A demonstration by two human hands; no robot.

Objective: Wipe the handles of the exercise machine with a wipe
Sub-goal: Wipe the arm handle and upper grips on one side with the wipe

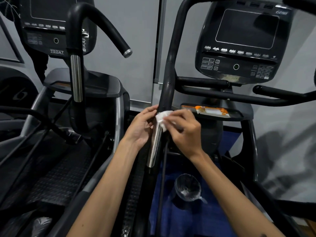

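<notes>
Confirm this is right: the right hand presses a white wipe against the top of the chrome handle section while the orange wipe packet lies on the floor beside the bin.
One detail is wrong. In the head view the orange wipe packet lies on the machine's tray below the console, not on the floor. The rest holds: the right hand presses the white wipe against the top of the chrome handle section.

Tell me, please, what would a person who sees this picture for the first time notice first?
Most striking are the two hands at the centre: the right hand presses a white wipe against the top of a shiny metal handle, while the left hand steadies the bar from the other side. Behind them, an orange wipe packet lies on the machine's tray, below the dark console screen.
</notes>
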